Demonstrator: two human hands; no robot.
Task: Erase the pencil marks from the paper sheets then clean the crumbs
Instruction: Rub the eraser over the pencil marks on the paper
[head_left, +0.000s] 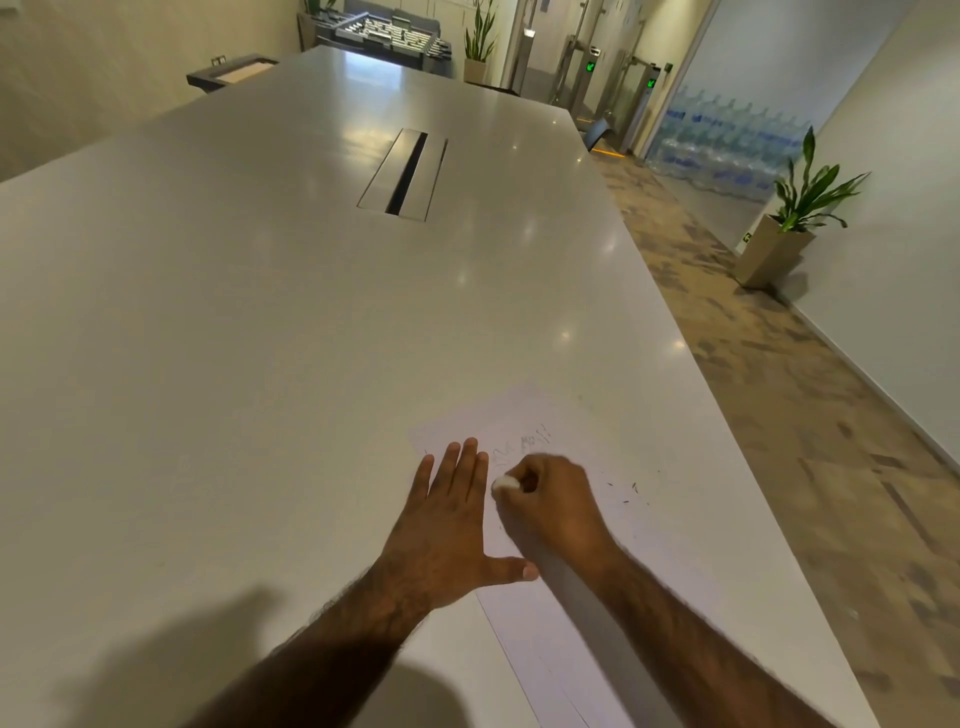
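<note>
Paper sheet (524, 415) lies near the right edge of the long white table (260, 312), close to the person. Both forearms reach forward over it. The left hand (447, 525) lies flat on the sheet's left edge, palm down, fingers straight and together, thumb spread to the right. Just beside it, the right hand (550, 504) is curled around a white eraser (505, 484), gripping it against the paper just below faint pencil marks (524, 447). Dark crumbs (631, 488) lie scattered to the right.
</note>
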